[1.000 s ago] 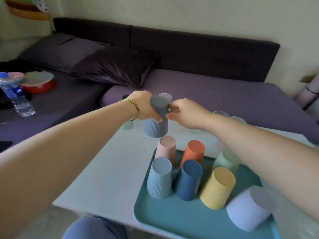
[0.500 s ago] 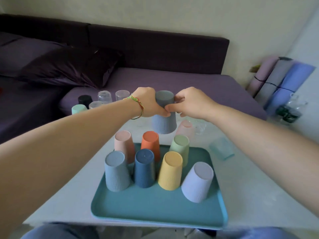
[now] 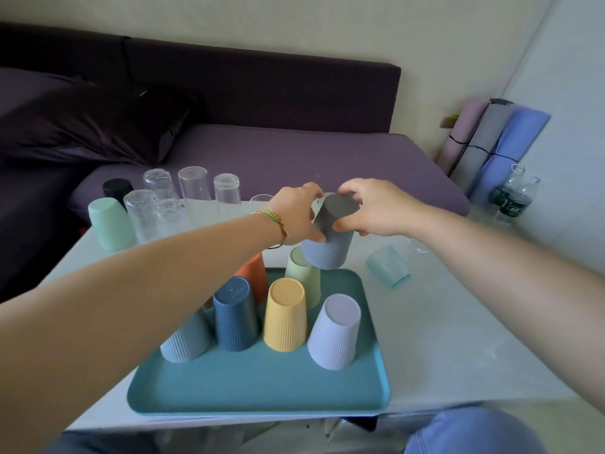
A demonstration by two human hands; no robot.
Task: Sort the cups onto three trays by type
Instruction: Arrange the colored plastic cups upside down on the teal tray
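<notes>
An upside-down grey-blue ribbed cup [image 3: 330, 244] hangs in the air over the far edge of the teal tray [image 3: 262, 385]. My left hand [image 3: 296, 217] grips its left side and my right hand [image 3: 370, 208] grips its right side near the base. On the tray stand several inverted ribbed cups: lilac [image 3: 335, 332], yellow [image 3: 284, 314], dark blue [image 3: 234, 314], pale green [image 3: 302, 273], orange [image 3: 255, 276] and a light blue one [image 3: 186, 342] partly hidden by my left forearm.
Several clear glasses [image 3: 193, 191] stand inverted at the table's far left, with a mint cup [image 3: 111, 224] and a black cup [image 3: 117, 189]. A small aqua cup [image 3: 388, 265] lies right of the tray. Rolled mats [image 3: 491, 149] and bottles [image 3: 510, 198] stand at the right wall.
Both hands have carried the grey-blue cup nearer, over the tray's far edge, and tilted it. The view has shifted, so the tray sits more central.
</notes>
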